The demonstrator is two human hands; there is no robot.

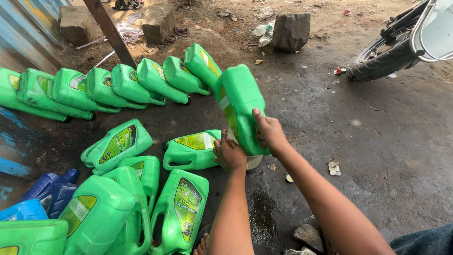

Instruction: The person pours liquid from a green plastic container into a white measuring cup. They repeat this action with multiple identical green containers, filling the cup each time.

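Clearly, steady tipping matters: the upended green plastic jug [239, 106] hangs mouth-down over a small pale container [253, 162] on the oily ground [377, 156]. Right hand [270, 133] clasps its side; left hand [228, 154], fingers curled, braces the neck. Keep the mouth centred.

**A roadside repair yard on bare, oil-stained ground**

An outdoor vehicle-servicing spot is shown, not a room. The ground [377, 141] is packed dirt, darkened by wet, oily patches and strewn with scraps of litter. Many green plastic oil jugs [132, 85] are lined up tilted in a row, and more green jugs [184, 208] are laid flat nearby, beside a few blue containers [47, 189]. A motorcycle tyre [382, 56] is seen at the upper right. Rough stone blocks [291, 30] are scattered at the back, and a painted corrugated metal wall [28, 33] is seen at the left edge
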